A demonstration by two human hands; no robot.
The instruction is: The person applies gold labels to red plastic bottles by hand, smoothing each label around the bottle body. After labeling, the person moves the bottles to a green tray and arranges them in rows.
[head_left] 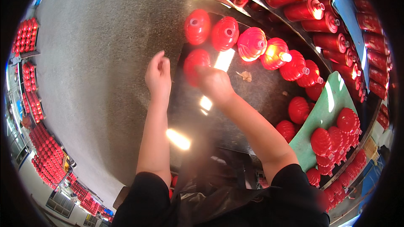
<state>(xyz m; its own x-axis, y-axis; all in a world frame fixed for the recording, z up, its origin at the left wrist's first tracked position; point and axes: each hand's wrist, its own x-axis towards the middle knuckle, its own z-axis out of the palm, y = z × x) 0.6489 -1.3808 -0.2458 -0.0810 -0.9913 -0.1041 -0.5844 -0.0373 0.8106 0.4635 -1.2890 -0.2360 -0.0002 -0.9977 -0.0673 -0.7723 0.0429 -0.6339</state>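
My left hand (159, 75) is raised over the grey floor, just left of the dark table (248, 96). Its fingers are loosely bent and apart, with nothing in them. My right hand (215, 83) is closed at the right side of a glossy red ribbed globe (195, 65), near the table's left edge. It appears to grip the globe, but the fingertips are hidden and slightly blurred. Behind it stand a red globe with a round opening (197, 26) and another red globe (223, 35). Several more, with clear necks, curve rightward from a sunlit globe (251, 44).
Red cylinders with clear necks (303, 10) crowd a rack at the upper right. A green sheet (313, 128) leans at the right, beside clustered red globes (332, 143). A dry leaf (245, 76) lies on the table. Red stacks (46, 155) line the far left.
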